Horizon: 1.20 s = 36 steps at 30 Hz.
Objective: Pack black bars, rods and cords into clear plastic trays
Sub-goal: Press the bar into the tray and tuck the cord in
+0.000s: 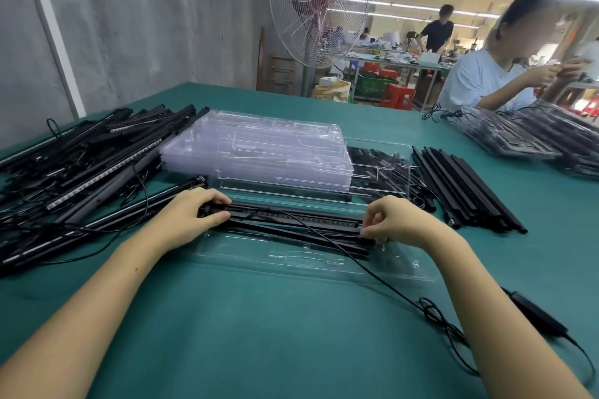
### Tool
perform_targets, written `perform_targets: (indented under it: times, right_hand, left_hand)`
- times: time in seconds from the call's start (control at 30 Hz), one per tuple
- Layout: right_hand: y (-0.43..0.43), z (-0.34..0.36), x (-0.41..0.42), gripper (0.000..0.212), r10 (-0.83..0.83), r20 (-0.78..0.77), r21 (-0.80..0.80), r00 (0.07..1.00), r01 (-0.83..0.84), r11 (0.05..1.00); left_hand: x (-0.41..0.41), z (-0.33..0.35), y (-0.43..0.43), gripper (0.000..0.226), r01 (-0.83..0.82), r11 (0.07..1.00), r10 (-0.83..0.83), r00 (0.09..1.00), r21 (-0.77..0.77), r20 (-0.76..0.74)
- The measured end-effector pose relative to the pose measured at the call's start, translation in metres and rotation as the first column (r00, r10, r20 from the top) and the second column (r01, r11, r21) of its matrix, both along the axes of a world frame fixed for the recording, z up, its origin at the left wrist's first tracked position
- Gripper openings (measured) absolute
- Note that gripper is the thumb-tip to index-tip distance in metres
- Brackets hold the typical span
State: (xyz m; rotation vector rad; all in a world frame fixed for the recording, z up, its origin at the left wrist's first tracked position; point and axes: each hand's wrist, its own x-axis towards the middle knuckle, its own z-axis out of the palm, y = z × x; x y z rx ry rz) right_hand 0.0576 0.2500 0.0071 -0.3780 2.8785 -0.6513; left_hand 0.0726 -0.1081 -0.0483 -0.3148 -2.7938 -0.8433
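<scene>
A clear plastic tray lies on the green table right in front of me. Black bars lie lengthwise in its far half. My left hand grips the bars' left end, fingers curled over it. My right hand pinches the right end of a bar at the tray's right side. A thin black cord runs from the bars across the tray to a coil and a black adapter at the lower right.
A stack of empty clear trays stands just beyond. Heaps of black bars and cords fill the left. Loose black rods lie right of the stack. Packed trays and a seated person are at the far right; a fan stands behind.
</scene>
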Motion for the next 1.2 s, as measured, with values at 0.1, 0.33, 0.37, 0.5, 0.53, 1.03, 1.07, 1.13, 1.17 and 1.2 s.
perform_targets:
  times: [0.1, 0.33, 0.37, 0.5, 0.53, 1.03, 1.07, 1.13, 1.17, 1.2]
  right_hand:
    - [-0.004, 0.005, 0.004, 0.012, 0.016, -0.029, -0.057, 0.999, -0.018, 0.998]
    - [-0.037, 0.005, 0.014, 0.007, 0.192, -0.019, 0.05, 0.981, -0.19, 0.98]
    - [-0.041, 0.003, 0.015, 0.008, 0.206, -0.033, 0.087, 0.978, -0.203, 0.975]
    - [-0.043, 0.0, 0.015, 0.01, 0.22, -0.066, 0.132, 0.973, -0.21, 0.969]
    - [-0.042, -0.001, 0.015, 0.009, 0.221, -0.071, 0.136, 0.973, -0.21, 0.968]
    - [-0.052, -0.006, 0.012, 0.019, 0.089, -0.115, 0.263, 0.989, -0.056, 0.963]
    - [-0.052, -0.005, 0.012, 0.021, 0.086, -0.118, 0.27, 0.989, -0.052, 0.961]
    - [-0.052, -0.004, 0.013, 0.021, 0.098, -0.126, 0.288, 0.987, -0.059, 0.956]
    - [-0.051, -0.004, 0.014, 0.02, 0.108, -0.126, 0.288, 0.986, -0.067, 0.955]
    - [-0.05, -0.002, 0.015, 0.018, 0.112, -0.118, 0.268, 0.987, -0.077, 0.96]
  left_hand:
    - [-0.001, 0.003, -0.001, 0.023, 0.01, 1.0, -0.009, 0.999, -0.021, 0.038]
    - [-0.001, 0.003, 0.002, 0.018, -0.001, 0.999, 0.002, 0.999, -0.047, 0.037]
    - [-0.001, 0.003, 0.004, 0.017, -0.008, 0.999, 0.01, 0.999, -0.053, 0.043]
    - [-0.001, 0.0, 0.014, 0.024, -0.092, 0.97, 0.11, 0.991, -0.223, 0.072]
    - [0.0, -0.001, 0.017, 0.028, -0.111, 0.955, 0.137, 0.987, -0.274, 0.079]
    - [0.007, 0.004, 0.021, 0.015, -0.154, 0.985, 0.156, 0.988, -0.082, 0.011]
    - [0.006, 0.005, 0.023, 0.016, -0.154, 0.982, 0.156, 0.988, -0.11, 0.004]
    - [0.006, 0.009, 0.025, 0.017, -0.145, 0.979, 0.147, 0.989, -0.145, 0.001]
    - [0.006, 0.009, 0.026, 0.017, -0.138, 0.979, 0.14, 0.99, -0.151, 0.0]
    - [0.006, 0.009, 0.025, 0.016, -0.132, 0.979, 0.134, 0.991, -0.153, 0.0]
